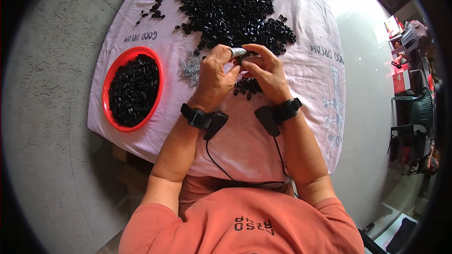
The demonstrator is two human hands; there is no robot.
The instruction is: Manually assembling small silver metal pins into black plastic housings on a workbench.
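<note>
A red bowl (161, 74) holds black pieces (134, 90); small pale pins (189, 68) lie beside the left hand (216, 74); its fingertips and the right hand's (267, 73) pinch narrowly together around a mostly hidden small dark piece (243, 58), near a black heap (230, 9).

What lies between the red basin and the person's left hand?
In the head view, a small heap of silvery pieces lies on the cloth between the red basin and left hand.
</note>
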